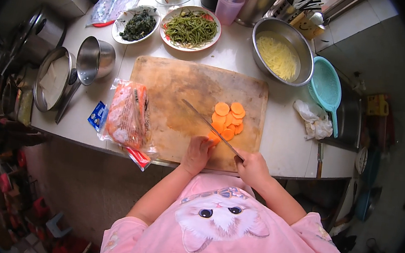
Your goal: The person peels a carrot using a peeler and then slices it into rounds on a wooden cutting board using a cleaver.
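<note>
On the wooden cutting board (177,83), my right hand (255,169) grips the handle of a kitchen knife (203,120), whose blade slants up to the left. My left hand (198,154) holds a piece of carrot (214,138) beside the blade, near the board's front edge. Just beyond the knife lies a loose pile of round orange carrot slices (229,120). The knife's handle is mostly hidden inside my right hand, and my left fingers cover part of the carrot piece.
A plastic-wrapped orange package (127,115) overlaps the board's left side. Behind stand a plate of green stems (190,29), a bowl of dark greens (138,25) and a steel basin of pale shreds in water (282,53). A saucepan (94,59) sits left, a turquoise strainer (325,84) right.
</note>
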`<state>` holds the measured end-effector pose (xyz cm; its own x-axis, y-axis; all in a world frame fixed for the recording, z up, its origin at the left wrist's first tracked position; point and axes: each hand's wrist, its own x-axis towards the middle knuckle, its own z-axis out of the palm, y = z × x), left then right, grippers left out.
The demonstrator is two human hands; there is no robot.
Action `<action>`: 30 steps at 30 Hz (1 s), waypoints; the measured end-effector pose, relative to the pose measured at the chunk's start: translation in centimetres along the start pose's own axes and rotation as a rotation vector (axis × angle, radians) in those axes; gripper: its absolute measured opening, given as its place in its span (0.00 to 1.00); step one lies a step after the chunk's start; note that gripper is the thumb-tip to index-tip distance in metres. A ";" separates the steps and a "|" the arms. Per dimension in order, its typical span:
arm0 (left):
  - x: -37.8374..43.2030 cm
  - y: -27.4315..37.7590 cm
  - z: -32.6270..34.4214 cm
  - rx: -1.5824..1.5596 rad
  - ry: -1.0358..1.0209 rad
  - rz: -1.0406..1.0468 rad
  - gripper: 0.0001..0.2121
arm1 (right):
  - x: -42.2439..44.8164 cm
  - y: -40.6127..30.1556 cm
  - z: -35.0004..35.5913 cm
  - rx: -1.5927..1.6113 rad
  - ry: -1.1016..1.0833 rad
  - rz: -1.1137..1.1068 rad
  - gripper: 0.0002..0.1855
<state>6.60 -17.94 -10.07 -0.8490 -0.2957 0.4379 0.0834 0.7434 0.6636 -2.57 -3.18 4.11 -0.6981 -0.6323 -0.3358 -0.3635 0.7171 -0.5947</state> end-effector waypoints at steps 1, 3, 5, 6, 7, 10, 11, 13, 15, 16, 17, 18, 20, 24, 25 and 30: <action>0.1 0.1 -0.2 -0.005 -0.012 -0.011 0.19 | 0.1 0.0 0.0 0.024 0.022 -0.001 0.16; 0.0 0.1 -0.1 0.002 -0.012 -0.006 0.19 | 0.2 0.5 0.3 0.020 0.025 -0.024 0.16; 0.0 0.1 -0.1 0.011 -0.011 0.000 0.19 | 0.4 0.8 0.6 0.015 0.029 -0.050 0.16; 0.0 0.1 -0.1 0.013 -0.020 -0.008 0.18 | 0.4 0.9 0.8 0.022 0.034 -0.066 0.16; 0.0 0.1 -0.1 0.016 -0.029 -0.016 0.18 | 0.4 0.9 0.9 0.028 0.038 -0.082 0.16; 0.5 0.4 -0.4 0.015 -0.001 0.006 0.18 | 0.7 0.8 1.0 -0.021 0.000 -0.040 0.15; 0.5 0.4 -0.4 0.014 -0.002 0.006 0.18 | 0.7 0.8 1.1 -0.021 0.000 -0.039 0.15; 0.6 0.4 -0.4 0.010 0.008 0.017 0.18 | 0.6 0.8 1.1 -0.056 0.015 -0.051 0.15; 0.7 0.4 -0.3 0.010 0.019 0.023 0.18 | 0.5 0.5 0.9 -0.080 0.012 -0.049 0.14; 0.6 0.4 -0.3 0.010 0.029 0.030 0.18 | 0.4 0.4 0.9 -0.103 0.011 -0.047 0.14; 0.6 0.4 -0.3 0.010 0.029 0.027 0.18 | 0.3 0.5 1.0 -0.104 0.008 -0.047 0.14; 0.6 0.4 -0.3 0.011 0.022 0.017 0.18 | 0.2 0.7 1.1 -0.094 0.022 -0.057 0.14; 0.6 0.4 -0.3 0.012 0.015 0.005 0.18 | 0.2 0.7 1.1 -0.085 0.034 -0.066 0.15; 0.6 0.5 -0.4 -0.012 0.007 -0.014 0.18 | 0.5 -0.1 1.0 -0.102 -0.050 0.035 0.16; 0.6 0.5 -0.4 -0.017 0.008 -0.012 0.18 | 0.7 -0.3 0.9 -0.109 -0.074 0.058 0.15; 0.5 0.3 -0.3 0.021 0.016 0.029 0.18 | 2.5 -0.8 1.2 -0.156 -0.182 0.114 0.13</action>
<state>6.32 -18.06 -9.44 -0.8379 -0.2834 0.4664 0.0964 0.7642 0.6377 -3.28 -5.63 2.87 -0.6226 -0.5772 -0.5285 -0.3897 0.8143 -0.4302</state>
